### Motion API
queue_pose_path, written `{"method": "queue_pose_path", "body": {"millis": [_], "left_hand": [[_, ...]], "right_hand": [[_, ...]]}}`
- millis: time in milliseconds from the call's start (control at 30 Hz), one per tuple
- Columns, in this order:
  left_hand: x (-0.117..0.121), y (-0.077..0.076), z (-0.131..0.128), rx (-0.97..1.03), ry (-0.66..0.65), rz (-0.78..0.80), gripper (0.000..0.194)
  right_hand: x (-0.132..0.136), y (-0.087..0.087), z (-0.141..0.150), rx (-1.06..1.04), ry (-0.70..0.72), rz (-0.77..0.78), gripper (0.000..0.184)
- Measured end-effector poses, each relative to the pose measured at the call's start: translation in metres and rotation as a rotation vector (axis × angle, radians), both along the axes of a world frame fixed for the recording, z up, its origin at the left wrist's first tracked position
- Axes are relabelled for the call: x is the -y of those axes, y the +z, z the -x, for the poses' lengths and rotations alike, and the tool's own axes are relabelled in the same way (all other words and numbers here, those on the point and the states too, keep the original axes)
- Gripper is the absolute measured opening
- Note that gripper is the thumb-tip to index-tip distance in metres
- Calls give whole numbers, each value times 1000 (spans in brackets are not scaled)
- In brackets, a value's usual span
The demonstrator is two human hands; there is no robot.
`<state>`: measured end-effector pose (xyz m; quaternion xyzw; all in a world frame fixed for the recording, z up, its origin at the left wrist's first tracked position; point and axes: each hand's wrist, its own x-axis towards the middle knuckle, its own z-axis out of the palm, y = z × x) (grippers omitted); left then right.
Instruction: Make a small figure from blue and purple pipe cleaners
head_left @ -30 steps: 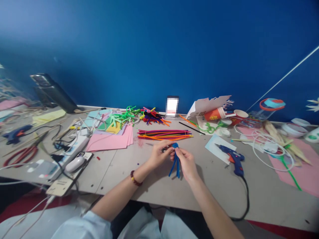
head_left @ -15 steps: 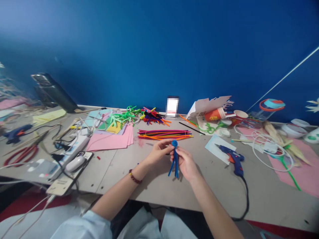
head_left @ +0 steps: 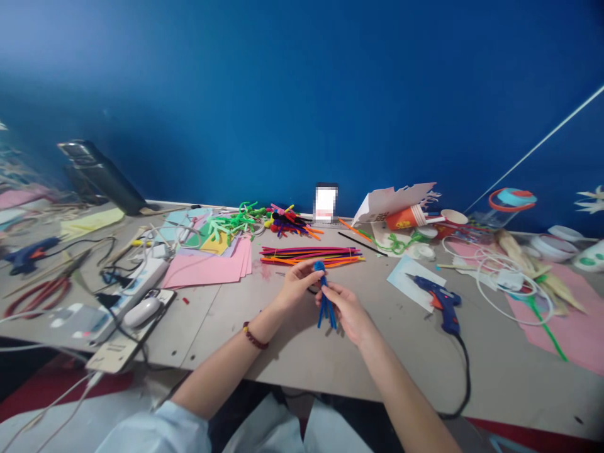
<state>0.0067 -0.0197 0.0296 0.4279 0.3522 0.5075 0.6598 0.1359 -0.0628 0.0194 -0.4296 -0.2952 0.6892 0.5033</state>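
A small blue pipe-cleaner figure [head_left: 326, 311], with a rounded top and several strands hanging down, is held upright just above the table. My left hand [head_left: 298, 284] is closed on its rounded top, the thumb pressed against it. My right hand [head_left: 348, 309] pinches the strands just below the top. Behind both hands lies a bundle of straight pipe cleaners [head_left: 311, 254] in purple, red, black and orange. A thin dark pointed thing shows partly beside my left hand; its kind is hidden.
A blue glue gun [head_left: 438, 296] rests at right, partly on pale blue paper [head_left: 399, 277]. Pink paper sheets [head_left: 207, 269], a power strip [head_left: 134, 286] and red-handled pliers [head_left: 40, 296] lie at left. A phone [head_left: 325, 202] stands against the blue wall. Paper cups [head_left: 406, 218] lie behind.
Both hands have shifted slightly left with the blue figure. The left thumb has come over its rounded top, and the hanging strands have spread and turned a little.
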Motion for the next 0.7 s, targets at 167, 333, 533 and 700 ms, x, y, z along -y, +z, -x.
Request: {"method": "queue_pose_path", "body": {"millis": [167, 333, 533, 700], "left_hand": [[-2, -5, 1, 26, -168, 49, 34], [1, -8, 1, -3, -252, 68, 27], [-2, -12, -1, 50, -92, 102, 24], [-4, -15, -1, 135, -41, 131, 26]], "right_hand": [[-1, -1, 0, -23, -28, -84, 28], [-1, -6, 0, 51, -46, -123, 34], [-1, -18, 2, 312, 30, -216, 39], [0, -24, 8, 367, 151, -213, 42]]}}
